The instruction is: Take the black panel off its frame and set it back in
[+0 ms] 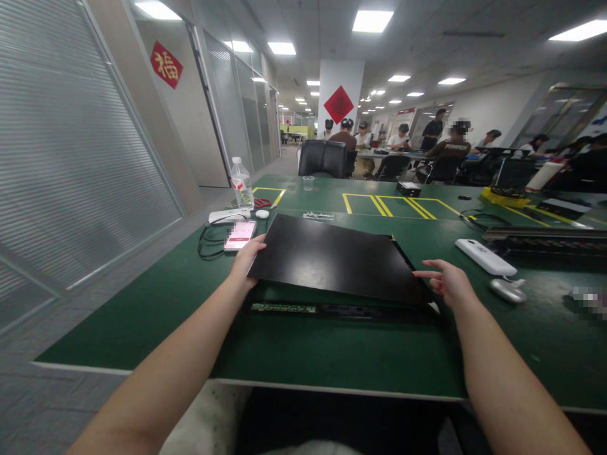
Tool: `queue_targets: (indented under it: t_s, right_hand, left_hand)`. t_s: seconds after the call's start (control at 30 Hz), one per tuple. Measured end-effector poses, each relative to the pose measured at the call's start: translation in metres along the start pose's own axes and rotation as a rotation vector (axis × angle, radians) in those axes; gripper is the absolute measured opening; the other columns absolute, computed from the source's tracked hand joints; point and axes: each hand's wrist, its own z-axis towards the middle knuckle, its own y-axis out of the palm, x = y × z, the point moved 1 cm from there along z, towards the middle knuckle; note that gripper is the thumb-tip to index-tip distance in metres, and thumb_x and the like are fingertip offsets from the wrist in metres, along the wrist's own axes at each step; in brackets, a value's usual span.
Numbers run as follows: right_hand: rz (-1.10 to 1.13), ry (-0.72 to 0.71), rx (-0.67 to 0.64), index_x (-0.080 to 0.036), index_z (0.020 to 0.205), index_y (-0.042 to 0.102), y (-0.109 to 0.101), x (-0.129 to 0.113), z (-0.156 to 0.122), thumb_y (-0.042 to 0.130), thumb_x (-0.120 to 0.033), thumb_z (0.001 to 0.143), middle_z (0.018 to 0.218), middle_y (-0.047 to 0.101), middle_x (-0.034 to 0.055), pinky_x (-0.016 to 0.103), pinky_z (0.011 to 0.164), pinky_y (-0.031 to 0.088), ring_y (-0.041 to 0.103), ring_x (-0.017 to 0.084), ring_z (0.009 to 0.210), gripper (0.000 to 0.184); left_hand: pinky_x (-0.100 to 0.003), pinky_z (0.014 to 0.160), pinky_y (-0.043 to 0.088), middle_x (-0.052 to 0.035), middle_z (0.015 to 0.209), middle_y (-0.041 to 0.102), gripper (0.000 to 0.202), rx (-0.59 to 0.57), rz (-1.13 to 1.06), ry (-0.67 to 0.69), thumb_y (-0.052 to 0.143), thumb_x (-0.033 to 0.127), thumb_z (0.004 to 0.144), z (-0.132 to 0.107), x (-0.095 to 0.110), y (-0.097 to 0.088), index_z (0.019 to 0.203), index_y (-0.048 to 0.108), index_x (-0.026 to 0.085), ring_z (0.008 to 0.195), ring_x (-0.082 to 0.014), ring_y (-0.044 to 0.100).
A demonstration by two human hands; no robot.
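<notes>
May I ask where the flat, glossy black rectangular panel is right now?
In the head view, the panel is central, over the green tabletop, between the left hand, gripping its edge, and the right hand.

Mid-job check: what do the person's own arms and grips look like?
The left grip and right grip are bare, ungloved hands. The left forearm and right forearm show no sleeves, watch, straps, cables or markings. Pale clothing shows at the lap.

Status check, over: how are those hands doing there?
Left grip holding black panel by left edge. Right grip open at right edge. Phone close beyond left grip.
</notes>
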Motion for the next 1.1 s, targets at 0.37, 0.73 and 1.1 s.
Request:
queue_targets:
  t_s: [0.37,0.73,1.1]
  right_hand:
    - [-0.042,-0.04,0.043,-0.019,0.1,0.065,0.001,0.0,0.0,0.066,-0.027,0.077,0.068,0.075,0.0167,0.021,0.031,0.022,0.031,0.009,0.035,0.024]
    - [-0.094,-0.097,0.075,-0.017,0.092,0.068,0.004,-0.001,-0.004,0.068,-0.022,0.074,0.063,0.073,0.0139,0.021,0.031,0.022,0.033,0.009,0.034,0.019]
    - [-0.239,-0.215,0.102,-0.018,0.09,0.069,0.004,0.007,-0.001,0.073,-0.033,0.072,0.067,0.074,0.0112,0.024,0.035,0.027,0.038,0.009,0.035,0.024]
  left_hand:
    - [-0.032,0.067,0.055,-0.007,0.089,0.08,0.065,0.043,0.026,-0.023,0.075,0.019,0.057,0.002,-0.004,-0.003,0.122,0.075,0.014,0.074,-0.0247,0.073]
    - [-0.029,0.067,0.052,-0.0062,0.084,0.078,0.052,0.078,0.049,-0.057,0.074,0.016,0.055,0.003,-0.006,-0.004,0.107,0.078,0.013,0.074,-0.0213,0.07]
    - [-0.028,0.066,0.053,-0.0054,0.081,0.079,0.042,0.07,0.041,-0.074,0.071,0.013,0.059,-0.009,0.001,0.007,0.1,0.079,0.013,0.071,-0.0203,0.07]
